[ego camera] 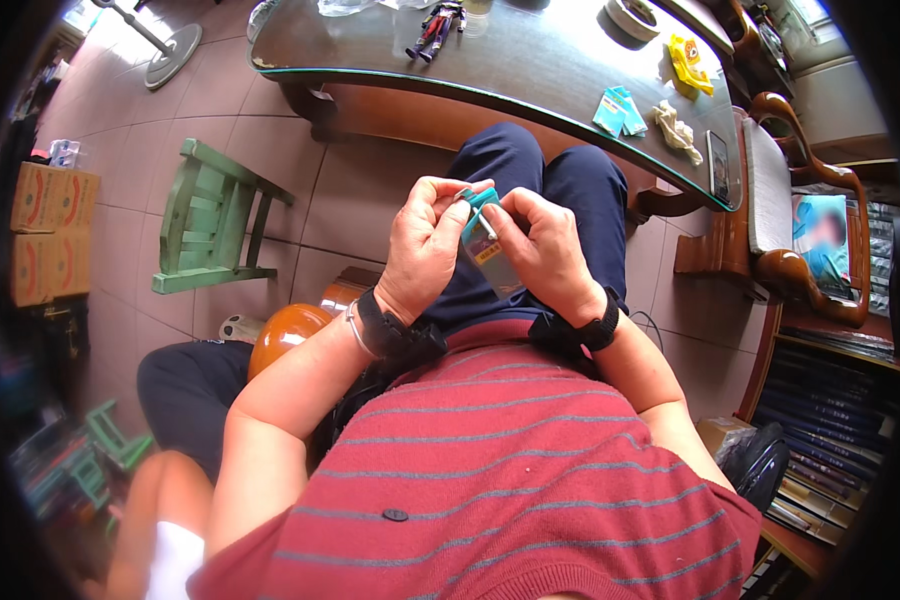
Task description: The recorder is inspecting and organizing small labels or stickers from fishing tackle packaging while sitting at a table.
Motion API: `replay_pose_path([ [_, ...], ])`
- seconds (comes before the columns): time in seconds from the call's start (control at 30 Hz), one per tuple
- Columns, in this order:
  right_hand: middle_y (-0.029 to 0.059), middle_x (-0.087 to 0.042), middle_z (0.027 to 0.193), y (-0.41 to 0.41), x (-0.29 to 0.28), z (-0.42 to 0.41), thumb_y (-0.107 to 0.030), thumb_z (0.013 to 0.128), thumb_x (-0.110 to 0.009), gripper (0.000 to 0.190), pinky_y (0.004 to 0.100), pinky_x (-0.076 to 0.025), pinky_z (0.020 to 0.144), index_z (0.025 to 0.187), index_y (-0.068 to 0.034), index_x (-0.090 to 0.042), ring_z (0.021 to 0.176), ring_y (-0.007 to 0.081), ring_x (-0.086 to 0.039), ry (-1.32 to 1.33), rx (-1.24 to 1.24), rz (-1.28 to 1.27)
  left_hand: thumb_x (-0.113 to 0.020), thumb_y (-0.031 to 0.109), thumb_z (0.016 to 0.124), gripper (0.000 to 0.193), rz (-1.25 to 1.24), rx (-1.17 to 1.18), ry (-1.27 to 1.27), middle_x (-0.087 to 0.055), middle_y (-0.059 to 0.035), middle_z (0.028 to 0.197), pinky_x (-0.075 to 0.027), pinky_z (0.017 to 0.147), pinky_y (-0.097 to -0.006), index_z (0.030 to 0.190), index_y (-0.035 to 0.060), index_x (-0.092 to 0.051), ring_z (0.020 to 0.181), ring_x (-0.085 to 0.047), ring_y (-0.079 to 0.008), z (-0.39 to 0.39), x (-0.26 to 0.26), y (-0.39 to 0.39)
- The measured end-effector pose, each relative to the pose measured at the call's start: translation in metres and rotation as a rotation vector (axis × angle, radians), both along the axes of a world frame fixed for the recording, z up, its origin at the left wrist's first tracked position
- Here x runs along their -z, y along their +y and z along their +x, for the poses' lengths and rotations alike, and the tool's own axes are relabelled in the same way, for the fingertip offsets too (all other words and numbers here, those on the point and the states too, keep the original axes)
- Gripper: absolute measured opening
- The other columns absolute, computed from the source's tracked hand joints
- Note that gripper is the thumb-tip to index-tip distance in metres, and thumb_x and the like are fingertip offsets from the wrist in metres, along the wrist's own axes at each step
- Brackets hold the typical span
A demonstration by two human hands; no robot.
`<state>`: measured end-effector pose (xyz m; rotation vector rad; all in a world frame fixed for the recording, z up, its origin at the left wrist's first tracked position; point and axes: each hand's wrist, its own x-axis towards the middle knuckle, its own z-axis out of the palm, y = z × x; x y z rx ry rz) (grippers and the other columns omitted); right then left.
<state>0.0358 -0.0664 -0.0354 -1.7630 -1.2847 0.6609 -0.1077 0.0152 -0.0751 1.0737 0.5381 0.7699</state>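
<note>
A small flat packet [501,270], teal at its top and greyish below with a yellow band of print, is held over my lap. My left hand [426,244] pinches its upper left corner between thumb and fingers. On the opposite side, my right hand [546,240] grips the upper right edge, its thumb lying across the front. A small white piece [487,226] shows by the right thumb; what it is I cannot tell. The fingers partly hide the packet's top.
On the glass-topped table [525,82] lie an action figure [436,31], teal packets [611,112], a yellow wrapper [690,64], a crumpled whitish cloth or tissue [677,131] and a phone [718,165]. A green stool [210,225] stands left. Another person's leg [187,397] is beside me.
</note>
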Motion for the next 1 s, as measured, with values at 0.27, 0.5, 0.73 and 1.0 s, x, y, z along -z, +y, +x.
replay_pose_path([
  [0.27, 0.0172, -0.070, 0.073, 0.002, 0.005, 0.000, -0.019, 0.097, -0.068, 0.024, 0.0324, -0.053, 0.058, 0.088, 0.003, -0.067, 0.063, 0.0193, -0.069, 0.063, 0.035, -0.006, -0.051, 0.006, 0.104, 0.020, 0.055, 0.042, 0.036, -0.063, -0.0198, 0.133, -0.047, 0.106, -0.0311, 0.123, -0.0012, -0.049, 0.119, -0.062, -0.0178, -0.003, -0.007, -0.008],
  [0.5, 0.0129, -0.069, 0.069, 0.001, 0.008, 0.007, -0.020, 0.096, -0.070, 0.023, 0.0346, -0.052, 0.059, 0.089, 0.001, -0.067, 0.062, 0.0242, -0.069, -0.058, 0.071, -0.018, -0.052, 0.004, 0.103, 0.017, 0.039, -0.088, 0.025, -0.068, -0.0176, 0.125, -0.054, 0.095, -0.0282, 0.118, -0.0034, -0.050, 0.109, -0.066, -0.0146, -0.001, 0.002, -0.002],
  [0.73, 0.0271, -0.056, 0.128, -0.008, 0.010, -0.003, -0.033, 0.075, -0.087, 0.099, 0.0412, -0.049, 0.102, 0.148, 0.007, -0.034, 0.120, 0.0384, -0.058, -0.324, -0.210, -0.012, -0.051, 0.007, 0.106, 0.017, -0.187, -0.152, -0.050, -0.065, -0.0159, 0.127, -0.052, 0.098, -0.0293, 0.121, -0.0005, -0.050, 0.109, -0.064, -0.0147, -0.001, 0.009, 0.007],
  [1.0, 0.0252, -0.062, 0.112, 0.005, 0.012, -0.016, -0.024, 0.076, -0.082, 0.094, 0.0402, -0.055, 0.088, 0.147, 0.013, -0.032, 0.105, 0.0368, -0.066, -0.491, -0.202, -0.060, -0.053, 0.008, 0.105, 0.018, -0.383, -0.192, -0.100, -0.065, -0.0122, 0.116, -0.054, 0.094, -0.0300, 0.121, -0.0012, -0.051, 0.105, -0.065, -0.0161, -0.001, 0.011, 0.005],
])
